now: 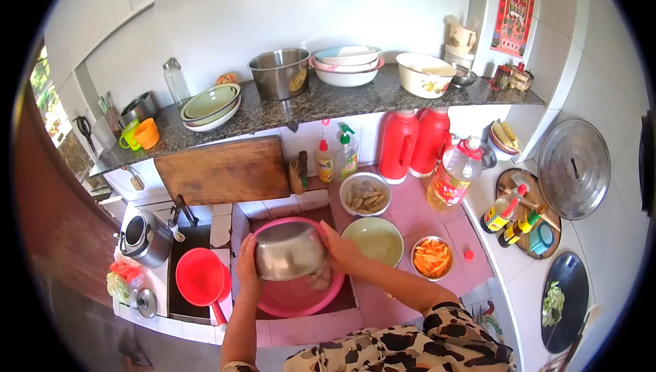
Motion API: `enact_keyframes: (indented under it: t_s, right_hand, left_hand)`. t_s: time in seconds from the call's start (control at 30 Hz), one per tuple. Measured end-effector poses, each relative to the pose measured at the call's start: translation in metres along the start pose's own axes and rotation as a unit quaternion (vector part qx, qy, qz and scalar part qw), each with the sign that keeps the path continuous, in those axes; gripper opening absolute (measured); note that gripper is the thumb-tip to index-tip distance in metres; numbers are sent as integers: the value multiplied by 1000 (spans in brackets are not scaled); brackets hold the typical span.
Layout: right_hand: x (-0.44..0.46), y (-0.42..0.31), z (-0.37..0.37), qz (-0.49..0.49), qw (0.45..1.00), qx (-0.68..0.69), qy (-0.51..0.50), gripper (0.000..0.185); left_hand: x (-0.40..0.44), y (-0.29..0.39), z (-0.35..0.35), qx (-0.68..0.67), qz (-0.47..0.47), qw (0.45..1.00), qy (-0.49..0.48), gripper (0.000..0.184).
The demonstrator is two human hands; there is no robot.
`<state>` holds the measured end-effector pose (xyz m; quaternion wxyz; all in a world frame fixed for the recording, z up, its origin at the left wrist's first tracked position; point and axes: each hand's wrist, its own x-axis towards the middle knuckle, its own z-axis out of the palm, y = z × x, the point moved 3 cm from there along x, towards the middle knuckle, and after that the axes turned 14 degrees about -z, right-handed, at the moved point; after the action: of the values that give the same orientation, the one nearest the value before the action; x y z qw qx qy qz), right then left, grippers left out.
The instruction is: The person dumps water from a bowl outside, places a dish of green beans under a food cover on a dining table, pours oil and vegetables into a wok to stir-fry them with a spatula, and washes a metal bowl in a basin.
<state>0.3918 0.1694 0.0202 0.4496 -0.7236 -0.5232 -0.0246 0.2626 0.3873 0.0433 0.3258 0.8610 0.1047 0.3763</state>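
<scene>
Both hands grip a shiny metal bowl (pixel 291 249), tipped over so that its outside faces me. My left hand (pixel 247 267) is closed on its left side, my right hand (pixel 339 249) on its right side. Below it, a pink basin (pixel 326 303) sits in the tiled sink recess, with something pale and brownish at its right, too unclear to name. Close to my right hand stand a pale green bowl (pixel 373 238) and a white bowl of pale, finger-shaped pieces (pixel 367 196). A small bowl of cut orange pieces (pixel 432 258) is farther right.
A red dipper (pixel 203 276) rests over the dark left sink, beside a metal pot (pixel 146 238). A wooden board (pixel 222 170) leans behind the sinks. Red flasks (pixel 398 145) and an oil bottle (pixel 452 174) stand back right. A wok (pixel 569 303) holds green slices. Bowls line the granite shelf (pixel 273 105).
</scene>
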Motion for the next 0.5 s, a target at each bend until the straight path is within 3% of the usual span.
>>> enact_keyframes:
  t_s: [0.03,0.1,0.2,0.3,0.37,0.43,0.5]
  right_hand:
    - [-9,-5,-5,-65,997,-33,25,77]
    - [-31,-8,-7,-41,997,-52,-47,76]
    - [-70,12,-5,-75,989,-62,-109,69]
    - [-83,-3,-25,-82,982,-67,-156,65]
    - [-76,-22,-36,-155,969,-139,-131,65]
    - [-65,-36,-44,-205,955,-181,-115,62]
    - [-52,-46,-49,-235,946,-195,-110,57]
  left_hand:
    - [2,-1,6,5,-5,1000,-13,48]
    - [0,-20,4,34,-43,998,-21,53]
    - [-14,-53,21,86,-237,966,-62,55]
    - [-20,-57,34,42,-241,965,-92,55]
    - [-21,-34,37,-40,-405,889,-211,51]
    - [-22,-17,41,-189,-548,762,-287,42]
    - [-17,0,43,-228,-603,696,-315,39]
